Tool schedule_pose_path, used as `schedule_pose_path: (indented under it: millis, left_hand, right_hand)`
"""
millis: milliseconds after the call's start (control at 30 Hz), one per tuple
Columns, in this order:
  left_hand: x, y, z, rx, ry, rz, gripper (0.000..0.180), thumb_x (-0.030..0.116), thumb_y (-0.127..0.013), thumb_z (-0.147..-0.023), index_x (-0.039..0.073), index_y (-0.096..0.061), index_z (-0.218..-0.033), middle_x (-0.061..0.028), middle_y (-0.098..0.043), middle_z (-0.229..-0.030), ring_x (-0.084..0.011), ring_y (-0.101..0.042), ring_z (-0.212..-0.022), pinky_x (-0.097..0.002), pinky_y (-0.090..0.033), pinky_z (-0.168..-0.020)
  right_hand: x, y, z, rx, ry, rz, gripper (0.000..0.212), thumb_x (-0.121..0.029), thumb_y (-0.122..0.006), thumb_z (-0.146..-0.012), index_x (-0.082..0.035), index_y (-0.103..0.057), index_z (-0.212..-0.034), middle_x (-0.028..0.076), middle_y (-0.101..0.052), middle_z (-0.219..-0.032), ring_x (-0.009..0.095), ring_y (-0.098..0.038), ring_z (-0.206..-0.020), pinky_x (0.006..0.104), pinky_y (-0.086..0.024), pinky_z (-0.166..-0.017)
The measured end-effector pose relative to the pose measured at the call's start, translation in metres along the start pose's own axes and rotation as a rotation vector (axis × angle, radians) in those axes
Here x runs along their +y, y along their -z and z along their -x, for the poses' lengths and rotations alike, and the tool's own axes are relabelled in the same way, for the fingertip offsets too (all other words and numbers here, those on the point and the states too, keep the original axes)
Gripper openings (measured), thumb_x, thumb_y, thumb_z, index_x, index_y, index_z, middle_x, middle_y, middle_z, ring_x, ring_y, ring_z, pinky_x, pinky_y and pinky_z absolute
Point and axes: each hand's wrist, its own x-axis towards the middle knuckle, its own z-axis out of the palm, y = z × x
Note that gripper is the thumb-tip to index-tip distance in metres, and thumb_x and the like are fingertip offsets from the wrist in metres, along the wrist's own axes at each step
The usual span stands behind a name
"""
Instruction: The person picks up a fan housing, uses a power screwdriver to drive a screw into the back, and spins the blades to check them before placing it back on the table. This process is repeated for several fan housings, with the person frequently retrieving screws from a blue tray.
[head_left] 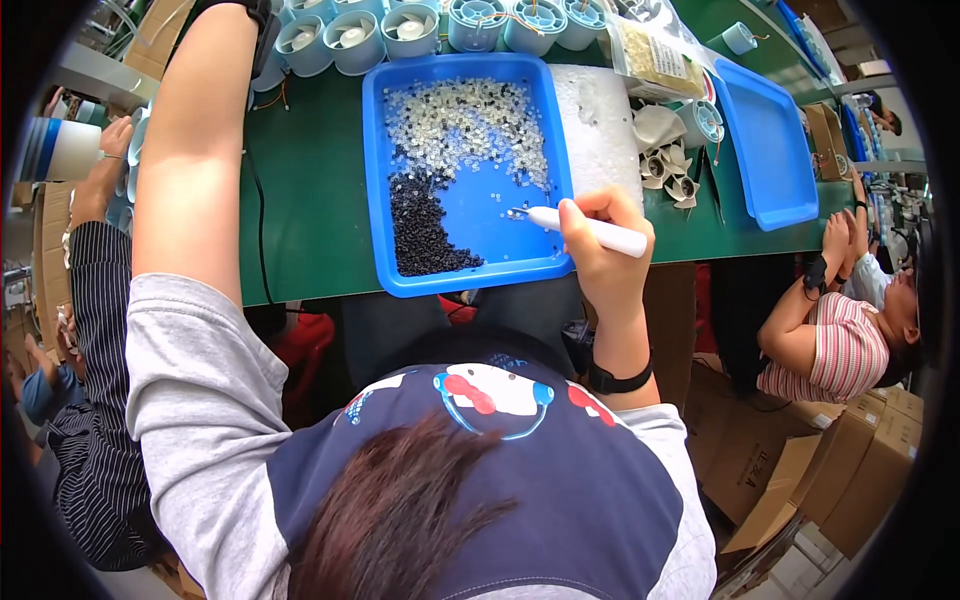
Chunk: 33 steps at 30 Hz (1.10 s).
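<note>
My right hand pinches a white pen-shaped tool aslant, seemingly to reach loose clear beads in the blue tray's near-right part; left hand out of view, grip undetermined.

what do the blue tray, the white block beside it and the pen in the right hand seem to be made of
Blue tray: probably moulded plastic, smooth with a mild sheen and rounded corners.
White block: likely foam, matte, with a pebbly-looking surface.
Pen in the right hand: probably plastic, its white barrel smooth and even; the tip is too small to tell.
</note>
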Motion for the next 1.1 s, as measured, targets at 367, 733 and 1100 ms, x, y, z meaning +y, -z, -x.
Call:
schedule_pose_path:
  millis: [367,733,1100]
  left_hand:
    - [0.181,-0.12,0.148,0.962,0.006,-0.195,0.049,0.022,-0.059,-0.08,-0.004,-0.041,-0.117,-0.0165,-0.052,-0.107,-0.0215,-0.053,-0.096,-0.0297,-0.044,-0.081]
    - [0.06,-0.221,0.268,1.183,0.52,-0.075,0.036,0.022,-0.048,-0.088,0.004,-0.045,-0.118,-0.0133,-0.048,-0.117,-0.0234,-0.048,-0.105,-0.0302,-0.035,-0.091]
    - [-0.012,-0.242,0.31,1.267,0.68,-0.346,0.042,0.022,-0.054,-0.083,0.005,-0.044,-0.12,-0.0158,-0.045,-0.117,-0.029,-0.04,-0.112,-0.0362,-0.031,-0.095]
  right_hand:
    - [0.007,-0.021,-0.01,-0.027,0.127,0.04,0.014,-0.007,-0.06,-0.077,-0.001,-0.052,-0.067,-0.002,-0.05,-0.054,0.002,-0.042,-0.048,0.0167,-0.031,-0.042]
    - [0.001,-0.025,-0.015,-0.109,0.113,0.091,0.015,-0.006,-0.06,-0.075,-0.001,-0.051,-0.064,0.002,-0.052,-0.054,0.004,-0.045,-0.048,0.0191,-0.034,-0.042]
    - [-0.004,0.003,0.006,-0.182,0.112,0.375,0.019,-0.003,-0.057,-0.074,-0.001,-0.046,-0.059,0.001,-0.048,-0.052,0.004,-0.042,-0.047,0.0206,-0.032,-0.042]
